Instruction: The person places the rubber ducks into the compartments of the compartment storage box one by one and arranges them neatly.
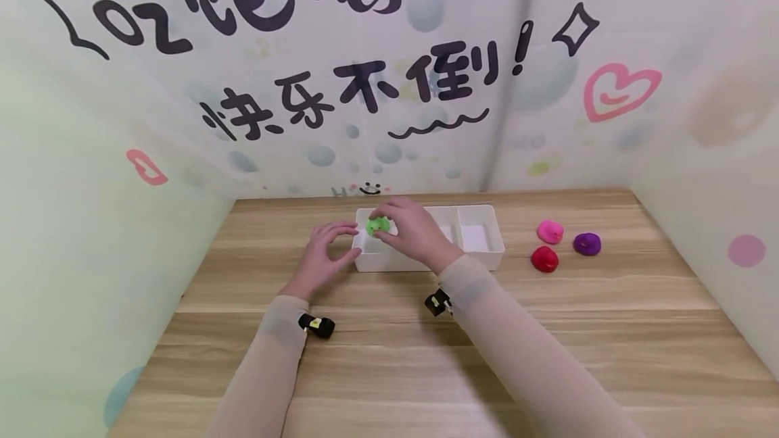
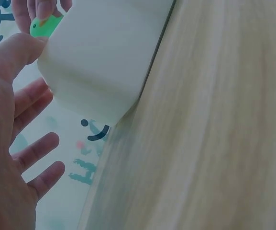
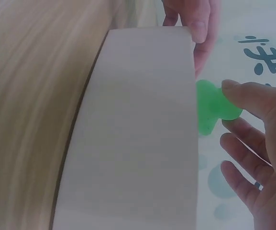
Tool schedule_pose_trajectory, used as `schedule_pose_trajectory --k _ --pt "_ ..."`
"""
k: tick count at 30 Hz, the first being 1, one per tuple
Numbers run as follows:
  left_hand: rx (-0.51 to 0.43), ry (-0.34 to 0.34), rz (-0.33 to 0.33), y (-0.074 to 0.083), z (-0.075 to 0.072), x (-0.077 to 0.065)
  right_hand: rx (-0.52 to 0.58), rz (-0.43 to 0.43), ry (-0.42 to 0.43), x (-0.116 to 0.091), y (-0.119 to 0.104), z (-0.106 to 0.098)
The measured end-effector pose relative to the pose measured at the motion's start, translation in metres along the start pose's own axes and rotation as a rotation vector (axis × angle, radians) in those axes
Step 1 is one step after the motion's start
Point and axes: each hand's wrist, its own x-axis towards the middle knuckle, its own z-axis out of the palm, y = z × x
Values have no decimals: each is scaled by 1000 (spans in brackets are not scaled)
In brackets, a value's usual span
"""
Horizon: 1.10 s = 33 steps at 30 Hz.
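Note:
A white divided box (image 1: 389, 262) stands on the wooden table. My right hand (image 1: 416, 230) reaches over its leftmost compartment. Thumb and fingertips of that hand pinch a green rubber duck (image 3: 207, 108), which shows above the box's rim in the right wrist view. My left hand (image 1: 321, 257) is at the box's left end, thumb and fingers spread and fairly straight, the tips at the end wall. In the left wrist view the thumb lies by the rim, close to the green duck. The duck's underside is hidden by the box wall.
Right of the box, a pink duck (image 1: 550, 232), a red duck (image 1: 544, 259) and a purple duck (image 1: 587, 244) sit on the table (image 1: 377, 370). A printed wall sheet (image 1: 292, 161) rises behind the box, with more sheets at both sides.

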Motion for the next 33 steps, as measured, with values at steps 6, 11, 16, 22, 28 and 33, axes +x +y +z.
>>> schedule_pose_trajectory --k 6,11,16,22,28,33 --pt "7 -1 16 -1 -1 0 -77 -59 -41 6 1 7" --pt "2 -4 6 -1 -1 0 -113 -67 -81 11 1 11" --pt "7 3 21 -2 -2 0 -78 -40 -116 15 4 17" --pt "-4 2 14 -2 -2 -1 -31 -6 -131 17 11 26" --pt "-8 1 3 -3 0 -1 -40 47 -162 20 12 30" --pt "-20 5 -1 -1 0 -1 -66 107 -196 24 7 33"
